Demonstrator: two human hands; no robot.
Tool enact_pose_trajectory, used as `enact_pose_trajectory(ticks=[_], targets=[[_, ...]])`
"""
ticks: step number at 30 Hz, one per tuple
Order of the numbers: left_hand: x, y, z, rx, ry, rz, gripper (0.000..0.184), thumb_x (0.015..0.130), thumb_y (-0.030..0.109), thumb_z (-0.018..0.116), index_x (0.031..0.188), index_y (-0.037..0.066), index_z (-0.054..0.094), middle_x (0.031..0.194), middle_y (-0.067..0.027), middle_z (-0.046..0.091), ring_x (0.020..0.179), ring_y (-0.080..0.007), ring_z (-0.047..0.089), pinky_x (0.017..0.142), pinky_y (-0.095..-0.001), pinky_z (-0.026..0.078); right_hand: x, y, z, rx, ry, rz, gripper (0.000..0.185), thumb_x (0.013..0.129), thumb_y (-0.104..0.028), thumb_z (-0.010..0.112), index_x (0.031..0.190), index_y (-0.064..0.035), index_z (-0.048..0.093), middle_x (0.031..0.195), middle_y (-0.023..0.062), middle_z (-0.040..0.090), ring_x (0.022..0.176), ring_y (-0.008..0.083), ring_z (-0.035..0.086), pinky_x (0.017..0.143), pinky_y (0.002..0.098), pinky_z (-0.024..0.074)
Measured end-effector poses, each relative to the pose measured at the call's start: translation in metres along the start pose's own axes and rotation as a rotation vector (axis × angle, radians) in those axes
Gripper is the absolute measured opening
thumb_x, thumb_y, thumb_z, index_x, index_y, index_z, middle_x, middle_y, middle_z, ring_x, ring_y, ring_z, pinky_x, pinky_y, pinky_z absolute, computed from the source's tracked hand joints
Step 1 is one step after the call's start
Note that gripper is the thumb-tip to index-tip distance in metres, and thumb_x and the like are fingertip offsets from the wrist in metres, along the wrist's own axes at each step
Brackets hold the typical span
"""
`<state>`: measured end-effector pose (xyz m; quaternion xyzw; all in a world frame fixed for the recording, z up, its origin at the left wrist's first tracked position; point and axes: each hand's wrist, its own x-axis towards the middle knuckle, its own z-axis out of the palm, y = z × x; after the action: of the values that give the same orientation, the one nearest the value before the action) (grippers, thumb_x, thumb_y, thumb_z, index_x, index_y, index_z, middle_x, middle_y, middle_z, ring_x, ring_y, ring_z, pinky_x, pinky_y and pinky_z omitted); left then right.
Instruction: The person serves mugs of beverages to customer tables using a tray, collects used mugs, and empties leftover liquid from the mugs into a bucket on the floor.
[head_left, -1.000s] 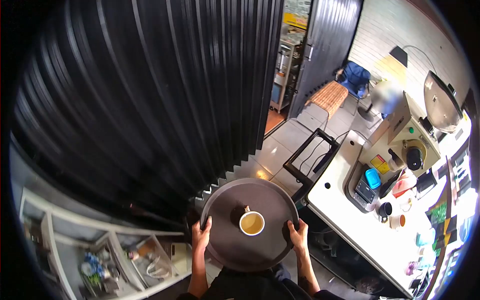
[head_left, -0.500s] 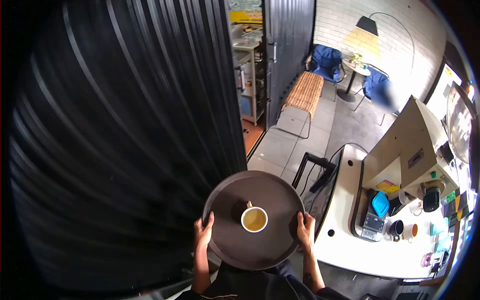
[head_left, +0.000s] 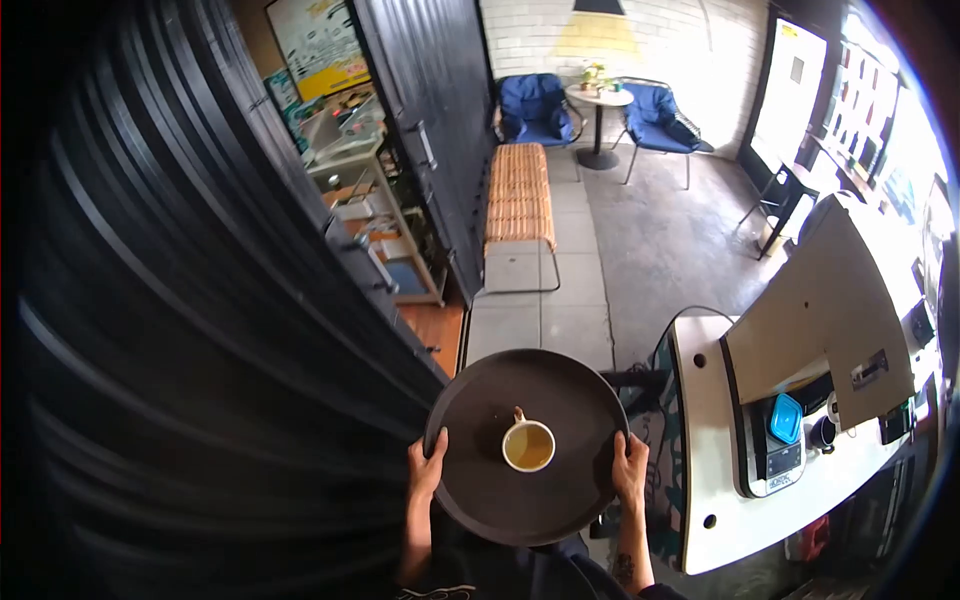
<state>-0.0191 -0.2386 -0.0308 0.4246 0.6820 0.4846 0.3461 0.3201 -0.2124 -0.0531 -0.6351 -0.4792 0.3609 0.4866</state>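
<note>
Corrugated black wall [head_left: 190,270] at left, wicker bench [head_left: 519,195] ahead, counter [head_left: 708,440] at right, hands [head_left: 630,468] gripping tray [head_left: 525,386], cup [head_left: 528,446] on it

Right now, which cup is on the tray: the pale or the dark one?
The pale cup, on the round brown tray, handle toward the far rim. The dark cup stands apart, on the white counter.

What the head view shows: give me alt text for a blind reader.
A person's left hand and right hand hold a round dark tray by its rim, with a cup of yellow liquid on it. Black corrugated panels line the left; a white counter stands at the right, and a woven bench and blue chairs are ahead.
</note>
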Motion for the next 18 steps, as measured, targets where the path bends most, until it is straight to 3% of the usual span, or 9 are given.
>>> enact_pose_trajectory(ticks=[3, 4, 7, 13, 15, 18], targets=[[0.058, 0.018, 0.015, -0.042, -0.002, 0.074, 0.037, 0.092, 0.028, 0.062, 0.077, -0.005, 0.060, 0.064, 0.0020, 0.051, 0.066, -0.0052, 0.042, 0.057, -0.0275, 0.039, 0.020, -0.021, 0.020, -0.059, 0.106, -0.023, 0.031, 0.096, -0.018, 0.052, 0.076, 0.0053, 0.051, 0.061, -0.0032, 0.039, 0.062, 0.0048, 0.036, 0.050, 0.0276, 0.0294], [0.072, 0.032, 0.012, -0.004, -0.073, -0.060, 0.037, 0.092, 0.029, 0.062, 0.080, -0.006, 0.061, 0.066, 0.0015, 0.053, 0.067, -0.0060, 0.043, 0.059, -0.0285, 0.040, 0.026, -0.035, 0.025, -0.088, 0.136, 0.018, 0.028, 0.094, -0.016, 0.052, 0.076, 0.0055, 0.051, 0.056, 0.0103, 0.041, 0.055, 0.0112, 0.040, 0.051, 0.0344, 0.0334], [0.131, 0.032, 0.026, -0.026, -0.144, 0.056, 0.038, 0.091, 0.030, 0.064, 0.078, -0.005, 0.060, 0.065, 0.0012, 0.052, 0.067, -0.0061, 0.043, 0.059, -0.0289, 0.040, 0.059, -0.031, 0.042, -0.089, 0.225, -0.016, 0.028, 0.094, -0.016, 0.052, 0.075, 0.0050, 0.051, 0.056, 0.0097, 0.041, 0.055, 0.0113, 0.039, 0.050, 0.0343, 0.0326], [0.243, 0.045, 0.074, 0.021, -0.226, 0.025, 0.040, 0.089, 0.033, 0.066, 0.079, -0.005, 0.062, 0.067, -0.0015, 0.055, 0.067, -0.0077, 0.048, 0.061, -0.0298, 0.042, 0.147, -0.036, 0.068, -0.086, 0.266, 0.027, 0.029, 0.094, -0.018, 0.053, 0.075, 0.0042, 0.050, 0.056, 0.0044, 0.037, 0.055, 0.0100, 0.035, 0.050, 0.0333, 0.0306], [0.277, 0.057, 0.099, 0.013, -0.181, 0.017, 0.041, 0.089, 0.035, 0.066, 0.080, -0.005, 0.063, 0.069, -0.0032, 0.059, 0.067, -0.0092, 0.051, 0.062, -0.0302, 0.043, 0.187, -0.027, 0.077, -0.065, 0.281, 0.003, 0.031, 0.096, -0.018, 0.052, 0.072, 0.0017, 0.047, 0.062, -0.0060, 0.035, 0.060, 0.0048, 0.032, 0.050, 0.0277, 0.0256], [0.332, 0.066, 0.136, -0.021, -0.153, 0.054, 0.042, 0.088, 0.037, 0.067, 0.083, -0.005, 0.065, 0.074, -0.0064, 0.064, 0.069, -0.0119, 0.057, 0.065, -0.0309, 0.046, 0.249, -0.019, 0.081, -0.082, 0.285, -0.025, 0.032, 0.096, -0.020, 0.052, 0.071, -0.0009, 0.046, 0.062, -0.0074, 0.035, 0.059, 0.0042, 0.031, 0.050, 0.0270, 0.0240]])
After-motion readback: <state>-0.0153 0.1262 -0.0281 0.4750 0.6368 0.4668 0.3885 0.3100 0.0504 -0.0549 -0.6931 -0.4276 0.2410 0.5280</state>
